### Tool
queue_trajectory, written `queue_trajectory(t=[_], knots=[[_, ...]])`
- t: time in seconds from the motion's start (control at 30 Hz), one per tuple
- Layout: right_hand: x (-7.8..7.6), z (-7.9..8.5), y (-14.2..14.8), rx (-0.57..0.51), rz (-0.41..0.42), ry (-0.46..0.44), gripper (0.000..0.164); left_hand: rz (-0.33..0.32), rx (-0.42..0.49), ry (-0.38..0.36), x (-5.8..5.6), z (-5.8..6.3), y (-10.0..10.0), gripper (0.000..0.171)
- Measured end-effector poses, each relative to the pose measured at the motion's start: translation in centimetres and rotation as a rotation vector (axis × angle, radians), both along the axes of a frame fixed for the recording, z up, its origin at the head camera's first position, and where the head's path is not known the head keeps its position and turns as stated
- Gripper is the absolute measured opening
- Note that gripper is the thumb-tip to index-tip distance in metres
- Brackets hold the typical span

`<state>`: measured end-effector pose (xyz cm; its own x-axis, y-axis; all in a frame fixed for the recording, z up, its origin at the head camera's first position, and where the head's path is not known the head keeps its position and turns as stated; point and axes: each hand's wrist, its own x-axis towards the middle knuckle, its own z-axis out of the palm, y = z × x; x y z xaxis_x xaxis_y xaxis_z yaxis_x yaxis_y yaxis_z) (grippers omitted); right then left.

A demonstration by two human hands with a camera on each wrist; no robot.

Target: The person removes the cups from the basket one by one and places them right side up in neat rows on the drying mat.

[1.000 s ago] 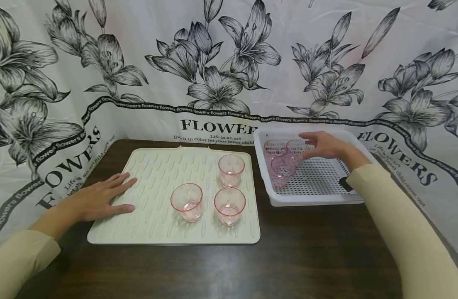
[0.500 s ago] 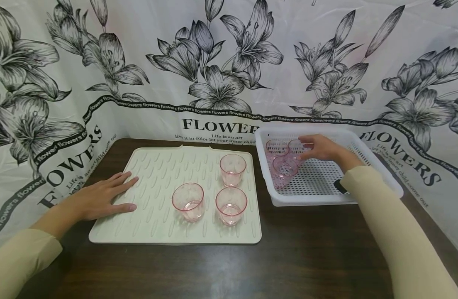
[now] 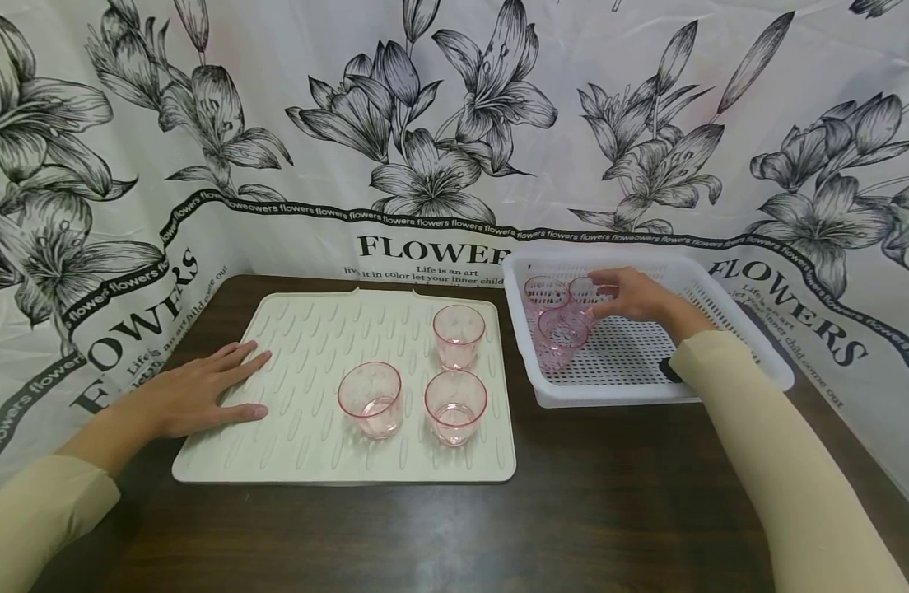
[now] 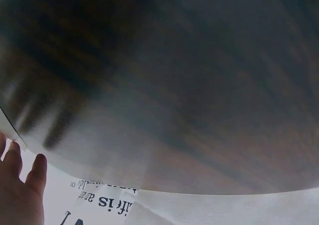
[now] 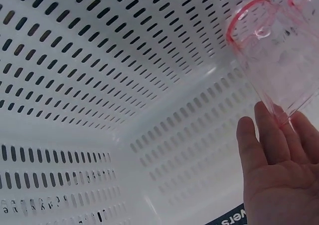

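My left hand (image 3: 191,395) lies flat, fingers spread, on the left edge of a cream ribbed drying mat (image 3: 299,395); its fingers (image 4: 37,172) also show in the left wrist view. On the mat's right half stand 3 clear pink-rimmed glasses: a left one (image 3: 370,399), a back one (image 3: 458,336) and a front one (image 3: 455,408). In a white perforated basket (image 3: 617,397), my right hand (image 3: 636,296) holds a pink glass (image 5: 279,55) by its rim, thumb on the near side. Two more glasses stand beside it, a front one (image 3: 563,333) and a back-left one (image 3: 546,295).
A dark wooden table (image 3: 454,535) lies under the mat and basket. A white flower-printed cloth (image 3: 543,132) hangs close behind and along both sides. Something small and black (image 3: 671,370) shows at the right wrist.
My right hand has lowered slightly onto the back-right glass in the basket, and its fingers have drawn in at the rim. The left hand and the glasses on the mat stay put.
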<state>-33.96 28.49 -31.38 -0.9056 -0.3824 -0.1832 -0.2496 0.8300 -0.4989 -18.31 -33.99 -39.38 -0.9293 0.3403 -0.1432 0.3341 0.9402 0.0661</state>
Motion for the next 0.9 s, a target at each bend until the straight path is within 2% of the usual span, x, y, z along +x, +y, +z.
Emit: queue_trajectory(t=[0.3,0.57,0.73,0.9], knots=[[-0.1,-0.2,0.3,0.016,-0.002,0.028,0.081,0.002,0.001,-0.004,0.0,0.3,0.3,0.093],[0.2,-0.3,0.2,0.043,0.008,0.075,0.078,0.006,0.0,-0.012,0.0,0.0,0.0,0.093],[0.3,0.7,0.3,0.084,-0.012,0.109,0.08,0.003,0.001,-0.003,0.0,-0.1,-0.1,0.093],[0.7,2.3,0.4,0.064,-0.028,0.153,0.083,0.007,0.003,-0.003,0.0,-0.1,0.0,0.093]])
